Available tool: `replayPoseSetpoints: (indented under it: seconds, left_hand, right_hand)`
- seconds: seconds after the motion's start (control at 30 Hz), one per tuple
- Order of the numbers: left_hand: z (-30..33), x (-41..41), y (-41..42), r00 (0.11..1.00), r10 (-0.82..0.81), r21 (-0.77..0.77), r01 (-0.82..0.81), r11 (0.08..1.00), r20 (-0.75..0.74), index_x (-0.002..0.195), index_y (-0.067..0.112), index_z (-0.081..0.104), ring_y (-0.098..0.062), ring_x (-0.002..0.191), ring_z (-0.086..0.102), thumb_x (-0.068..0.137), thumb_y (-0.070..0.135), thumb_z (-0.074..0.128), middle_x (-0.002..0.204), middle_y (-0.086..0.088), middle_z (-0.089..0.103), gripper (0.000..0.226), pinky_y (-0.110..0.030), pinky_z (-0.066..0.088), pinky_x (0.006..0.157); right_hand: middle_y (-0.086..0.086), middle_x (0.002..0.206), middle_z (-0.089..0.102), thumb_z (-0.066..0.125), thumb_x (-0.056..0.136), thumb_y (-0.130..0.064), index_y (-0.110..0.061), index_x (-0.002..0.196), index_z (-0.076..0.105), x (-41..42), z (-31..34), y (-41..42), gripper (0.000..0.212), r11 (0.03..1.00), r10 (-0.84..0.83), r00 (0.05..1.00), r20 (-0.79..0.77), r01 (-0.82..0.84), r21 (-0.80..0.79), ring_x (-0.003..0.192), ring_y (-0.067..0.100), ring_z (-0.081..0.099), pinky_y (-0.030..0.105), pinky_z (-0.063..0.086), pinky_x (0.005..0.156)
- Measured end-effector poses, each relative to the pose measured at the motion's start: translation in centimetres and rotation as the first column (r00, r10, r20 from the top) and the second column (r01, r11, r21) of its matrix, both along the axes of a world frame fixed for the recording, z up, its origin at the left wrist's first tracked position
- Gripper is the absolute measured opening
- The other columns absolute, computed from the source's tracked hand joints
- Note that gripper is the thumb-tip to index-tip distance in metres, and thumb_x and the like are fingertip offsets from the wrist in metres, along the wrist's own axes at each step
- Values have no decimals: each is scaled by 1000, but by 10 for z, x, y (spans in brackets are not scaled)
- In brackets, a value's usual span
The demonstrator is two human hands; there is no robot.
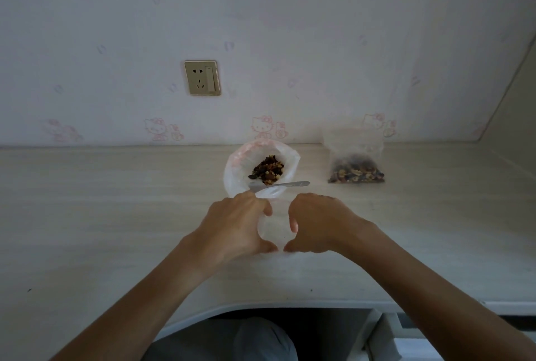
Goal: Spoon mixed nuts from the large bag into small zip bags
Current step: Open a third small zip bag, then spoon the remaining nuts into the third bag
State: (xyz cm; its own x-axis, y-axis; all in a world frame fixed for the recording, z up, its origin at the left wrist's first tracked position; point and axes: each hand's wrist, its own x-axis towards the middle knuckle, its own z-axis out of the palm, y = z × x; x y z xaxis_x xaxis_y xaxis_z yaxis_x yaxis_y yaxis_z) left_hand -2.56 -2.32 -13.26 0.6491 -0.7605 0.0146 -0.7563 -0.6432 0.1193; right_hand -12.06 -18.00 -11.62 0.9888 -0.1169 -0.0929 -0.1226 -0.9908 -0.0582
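At centre frame, the left hand (237,224) and right hand (316,224) pinch an empty small zip bag (275,230); spread its mouth wide below the large bag (261,169) and spoon (278,185).

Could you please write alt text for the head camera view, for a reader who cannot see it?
A person's left hand and right hand pinch the sides of an empty small zip bag on a pale table. Behind it, a spoon rests across the open large bag of mixed nuts; a filled zip bag leans against the wall to the right.
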Motion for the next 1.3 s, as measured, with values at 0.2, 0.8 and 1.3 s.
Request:
replayPoseSetpoints:
  seconds: [0.2,0.8,1.3]
  left_hand:
    - [-19,14,11,985,-22,-32,17,999,-173,110,52,65,1,89,57,45,96,62,105,24,51,78,-21,40,72]
    - [-45,24,12,941,-100,-409,-44,911,-324,96,46,75,10,91,56,39,102,62,97,26,59,82,-18,45,74]
    - [-30,29,15,970,-128,-789,-88,608,-206,91,37,79,-14,68,65,83,43,82,87,10,66,11,-14,48,64]
  right_hand:
    - [-7,108,57,69,79,-72,-28,99,72,-7,-22,-18,49,993,3,1000,27,-6,115,97,12,47,28,36,79]
    - [-15,110,50,86,70,-58,-38,94,72,1,-47,-43,34,905,-84,987,135,19,424,112,11,43,33,39,102]
    - [-9,85,76,80,88,-25,-19,86,80,18,-35,-58,6,631,-430,772,468,-115,767,79,3,69,12,52,72]
